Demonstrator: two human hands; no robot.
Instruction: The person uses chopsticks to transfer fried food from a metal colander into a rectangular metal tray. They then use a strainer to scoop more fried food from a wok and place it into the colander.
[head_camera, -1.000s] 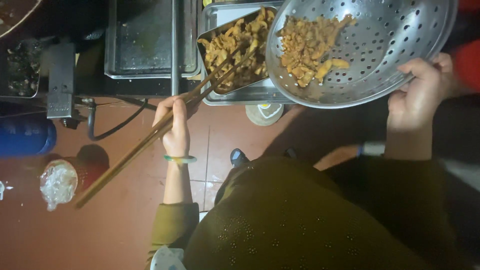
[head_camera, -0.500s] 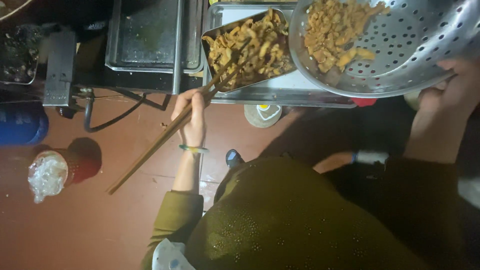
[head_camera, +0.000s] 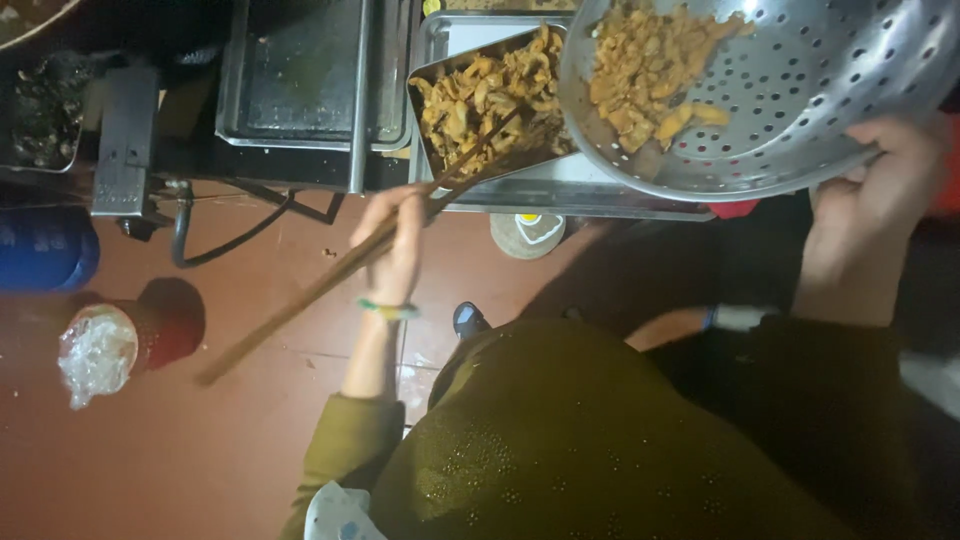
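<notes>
- Here our left hand (head_camera: 397, 252) grips long chopsticks (head_camera: 380, 240), their tips in the fried pieces (head_camera: 490, 90) heaped on the metal tray (head_camera: 450, 30).
- Our right hand (head_camera: 880, 185) clasps the rim of the perforated colander (head_camera: 830, 80), tilted over that tray, more fried food inside.

A reddish-brown tiled floor (head_camera: 180, 450) lies below a dark metal worktop (head_camera: 130, 130). A black hose (head_camera: 230, 235) loops beneath it. A blue plastic barrel (head_camera: 40, 250) stands at left, near a red bucket (head_camera: 165, 325) with a crumpled clear plastic bag (head_camera: 95, 355). The light is dim.
</notes>
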